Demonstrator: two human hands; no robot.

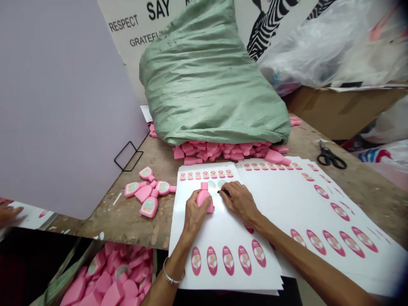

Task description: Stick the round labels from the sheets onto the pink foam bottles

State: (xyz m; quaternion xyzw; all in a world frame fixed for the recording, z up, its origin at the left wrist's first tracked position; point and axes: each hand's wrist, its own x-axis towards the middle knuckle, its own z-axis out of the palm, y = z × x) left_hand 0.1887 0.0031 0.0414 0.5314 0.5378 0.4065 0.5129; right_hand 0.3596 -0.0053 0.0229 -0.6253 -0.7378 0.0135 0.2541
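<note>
My left hand (196, 211) is closed around a small pink plastic bottle (204, 198), its cap pointing away from me, above a white sticker sheet (219, 231). Just to the right, my right hand (239, 199) is closed on a small dark pointed tool (220, 192), mostly hidden by the fingers. The tool's tip is close to pale green round stickers (211, 184) on the sheet. Rows of small labels line the sheet's top, and pink oval stickers (228, 260) run along its bottom.
Several labelled pink bottles (149, 206) lie left of the sheets. A green sack (210, 80) rests on more pink bottles behind. Black scissors (330, 158) lie right, beyond another sticker sheet (287, 199). A bag of pink bottles (111, 280) sits below the table edge. Another person's hand (9, 213) shows far left.
</note>
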